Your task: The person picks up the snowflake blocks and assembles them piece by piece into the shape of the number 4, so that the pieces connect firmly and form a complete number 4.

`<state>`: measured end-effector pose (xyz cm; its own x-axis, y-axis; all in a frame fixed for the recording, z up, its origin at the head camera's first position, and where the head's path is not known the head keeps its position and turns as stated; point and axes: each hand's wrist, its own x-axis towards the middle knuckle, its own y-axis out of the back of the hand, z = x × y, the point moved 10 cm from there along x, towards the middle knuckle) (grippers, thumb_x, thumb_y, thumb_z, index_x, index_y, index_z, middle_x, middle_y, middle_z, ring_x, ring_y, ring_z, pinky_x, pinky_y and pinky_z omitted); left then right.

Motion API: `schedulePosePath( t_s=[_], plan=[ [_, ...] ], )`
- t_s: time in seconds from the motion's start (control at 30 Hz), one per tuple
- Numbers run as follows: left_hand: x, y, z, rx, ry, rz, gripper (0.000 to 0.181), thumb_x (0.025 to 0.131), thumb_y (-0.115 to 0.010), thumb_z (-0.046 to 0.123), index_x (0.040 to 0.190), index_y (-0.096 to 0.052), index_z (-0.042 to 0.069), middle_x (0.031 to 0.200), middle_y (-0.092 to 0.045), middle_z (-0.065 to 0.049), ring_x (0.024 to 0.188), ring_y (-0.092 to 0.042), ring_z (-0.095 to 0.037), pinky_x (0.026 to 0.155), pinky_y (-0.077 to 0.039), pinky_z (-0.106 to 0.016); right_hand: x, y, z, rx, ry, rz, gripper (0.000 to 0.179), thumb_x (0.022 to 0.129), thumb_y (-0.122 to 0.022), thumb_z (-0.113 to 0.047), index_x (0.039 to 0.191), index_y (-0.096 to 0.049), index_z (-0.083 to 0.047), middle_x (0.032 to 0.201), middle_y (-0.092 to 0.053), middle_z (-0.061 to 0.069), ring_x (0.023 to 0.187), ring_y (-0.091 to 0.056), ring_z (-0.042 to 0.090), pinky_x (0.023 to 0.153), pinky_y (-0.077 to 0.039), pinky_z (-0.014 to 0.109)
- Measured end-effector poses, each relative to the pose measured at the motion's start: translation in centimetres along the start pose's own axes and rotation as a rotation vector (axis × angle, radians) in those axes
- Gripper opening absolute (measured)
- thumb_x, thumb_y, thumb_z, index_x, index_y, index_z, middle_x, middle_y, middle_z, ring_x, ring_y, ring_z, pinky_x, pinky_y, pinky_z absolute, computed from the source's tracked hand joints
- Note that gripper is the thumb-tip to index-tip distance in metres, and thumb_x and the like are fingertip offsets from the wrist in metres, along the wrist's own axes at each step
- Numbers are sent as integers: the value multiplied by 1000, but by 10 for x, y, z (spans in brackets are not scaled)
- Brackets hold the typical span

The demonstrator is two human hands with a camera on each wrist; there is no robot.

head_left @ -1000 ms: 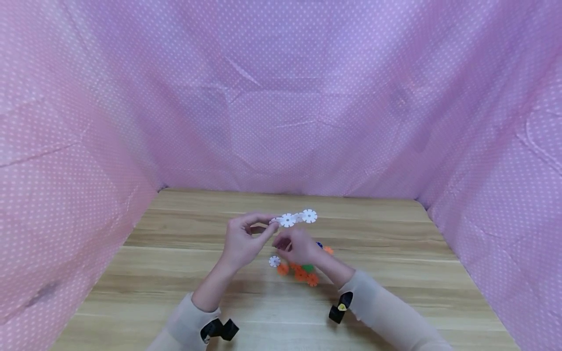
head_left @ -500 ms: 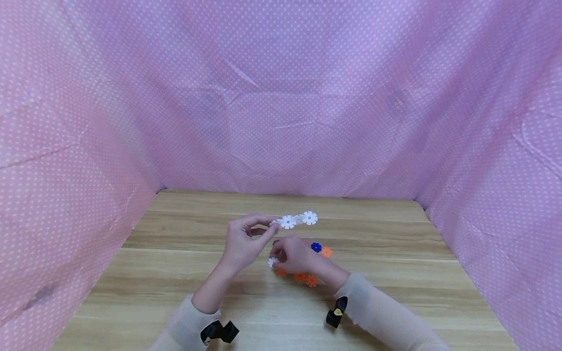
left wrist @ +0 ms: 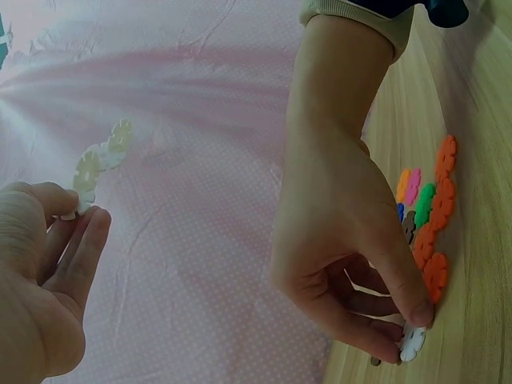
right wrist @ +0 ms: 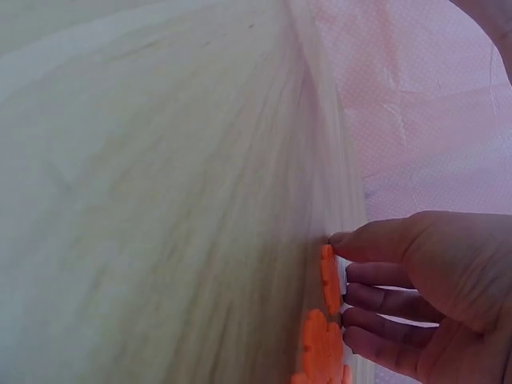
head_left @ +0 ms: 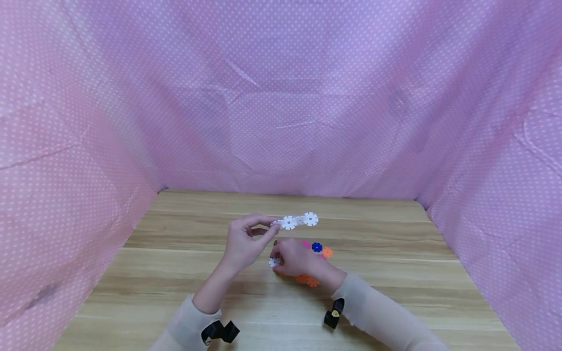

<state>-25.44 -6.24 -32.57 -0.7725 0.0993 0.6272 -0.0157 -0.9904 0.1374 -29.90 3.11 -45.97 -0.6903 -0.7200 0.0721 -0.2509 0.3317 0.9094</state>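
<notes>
My left hand (head_left: pixel 248 239) pinches one end of a chain of white flower-shaped interlocking discs (head_left: pixel 289 223), raised over the table and pointing right. Below it, my right hand (head_left: pixel 295 257) is down at the tabletop with thumb and forefinger on a single white flower-shaped disc (left wrist: pixel 414 344). In the head view that disc shows just left of the fingertips, partly covered by them. An orange disc (right wrist: pixel 330 278) lies right beside the right thumb in the right wrist view.
Several more orange discs (left wrist: pixel 442 204), a green disc (left wrist: pixel 426 204), a blue disc (head_left: pixel 316 247) and pink discs (head_left: pixel 305 243) lie around and behind the right hand, some hidden by it. The wooden table (head_left: pixel 175 278) is enclosed by a pink dotted cloth (head_left: pixel 281 146).
The right hand has come down toward me onto the loose white disc, its fingertips now on it. Blue and pink discs have come into sight behind it. The left hand stays nearly still.
</notes>
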Motion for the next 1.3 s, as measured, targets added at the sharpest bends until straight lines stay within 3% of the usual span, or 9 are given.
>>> schedulePosePath(
  t_s=[0.23,0.4,0.5,0.63,0.77,0.9,1.13,1.3],
  plan=[
    [-3,1,-3,12,8,3,8,92,-81,-1,99,-82,1,99,-82,-16,89,-75,-2,78,-72,-36,-1,-4,4,-1,-47,-15,13,92,-85,-18,100,-78,-10,89,-69,-2,71,-53,5,66,-53,11],
    [-3,3,-3,19,14,14,9,92,-81,-1,100,-82,2,99,-82,-15,89,-74,-1,78,-72,-37,0,-5,9,59,-93,-12,18,92,-85,-15,97,-67,-12,86,-67,-4,71,-54,5,64,-53,13],
    [-3,3,-4,21,19,19,8,92,-81,-1,100,-82,1,98,-82,-16,89,-74,0,78,-72,-37,-1,-4,7,89,-78,0,20,92,-83,-10,96,-64,-13,85,-66,-3,72,-53,4,63,-53,14],
    [-3,2,-3,5,20,19,8,91,-81,-2,99,-81,-1,98,-82,-18,89,-73,1,79,-72,-37,-3,-1,6,142,-60,-2,13,96,-75,-2,98,-66,-11,87,-67,-2,74,-54,4,64,-53,15],
    [-3,3,-2,0,12,22,8,91,-81,-4,98,-81,-2,98,-82,-18,89,-74,0,79,-72,-34,-6,8,15,180,-113,-2,8,100,-68,-2,103,-66,-10,90,-66,-4,77,-57,5,66,-55,17],
    [-2,4,-2,5,5,28,8,90,-81,-4,97,-81,-3,97,-82,-19,87,-74,-1,78,-72,-33,-11,31,24,217,-178,67,7,100,-70,-5,104,-69,-11,92,-69,-3,83,-63,8,71,-59,19],
    [3,6,-1,13,26,28,10,88,-82,-5,97,-80,-3,96,-81,-20,86,-75,0,79,-71,-32,-24,95,35,250,-126,350,17,95,-76,-3,111,-72,-1,93,-75,9,80,-69,15,70,-64,22],
    [3,6,-1,-8,34,35,9,88,-82,-5,97,-79,-5,95,-80,-22,83,-76,1,78,-71,-31,-34,127,48,314,-170,430,24,88,-75,5,109,-74,-5,100,-76,9,84,-69,15,76,-63,25]
  ],
)
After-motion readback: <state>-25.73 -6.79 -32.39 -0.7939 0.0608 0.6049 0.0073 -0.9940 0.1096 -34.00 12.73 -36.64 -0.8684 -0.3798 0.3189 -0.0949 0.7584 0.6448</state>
